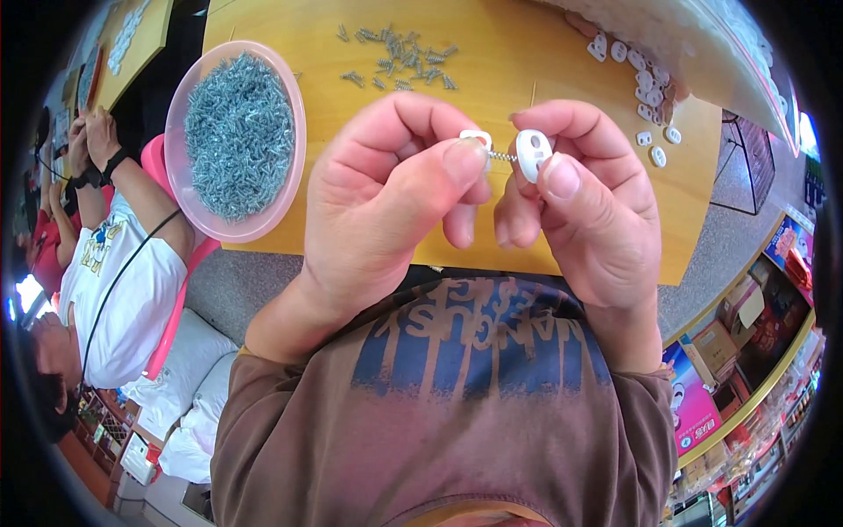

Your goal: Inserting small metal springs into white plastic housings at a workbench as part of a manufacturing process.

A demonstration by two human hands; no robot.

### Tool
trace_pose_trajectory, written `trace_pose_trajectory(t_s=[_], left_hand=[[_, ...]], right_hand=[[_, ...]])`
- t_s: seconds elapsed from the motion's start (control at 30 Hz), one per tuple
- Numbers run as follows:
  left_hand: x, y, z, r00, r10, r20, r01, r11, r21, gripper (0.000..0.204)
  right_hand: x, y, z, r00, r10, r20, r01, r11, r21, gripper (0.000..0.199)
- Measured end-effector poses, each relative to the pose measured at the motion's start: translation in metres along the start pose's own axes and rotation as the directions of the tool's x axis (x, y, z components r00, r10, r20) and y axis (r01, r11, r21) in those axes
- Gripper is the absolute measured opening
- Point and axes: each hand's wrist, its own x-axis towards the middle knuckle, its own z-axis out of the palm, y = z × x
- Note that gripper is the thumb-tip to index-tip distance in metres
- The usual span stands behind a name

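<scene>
Over the table, my left hand [382,180] pinches a small white plastic piece [477,138] between thumb and forefinger; the fingers partly cover it. My right hand [601,198] grips a white oval plastic piece [532,155] with two holes, like a cord lock part, thumb against its near side. A thin metal coil spring [502,156] bridges the gap between the two pieces. How its ends sit in them is hidden. Beyond my hands, a loose heap of small springs [408,57] lies on the wooden table [351,114].
A pink bowl [301,149] full of springs [237,136] stands at the left. White oval pieces [650,88] lie scattered at the far right beside a clear plastic bag [685,44]. A co-worker [123,263] sits at the left, near white sacks [189,369].
</scene>
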Motion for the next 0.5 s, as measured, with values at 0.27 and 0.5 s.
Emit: trace_pose_trajectory(t_s=[0.27, 0.5], left_hand=[[0.0029, 0.0028, 0.0003, 1.000, -0.022, -0.010, 0.023, 0.999, 0.047, 0.011], [0.0032, 0.0010, 0.0060, 0.996, 0.008, -0.091, 0.005, 0.990, 0.141, 0.010]], right_hand=[[0.0020, 0.0020, 0.0006, 0.996, -0.087, -0.010, 0.085, 0.990, -0.113, 0.028], [-0.0006, 0.0026, 0.0002, 0.987, -0.160, 0.012, 0.160, 0.974, -0.162, 0.027]])
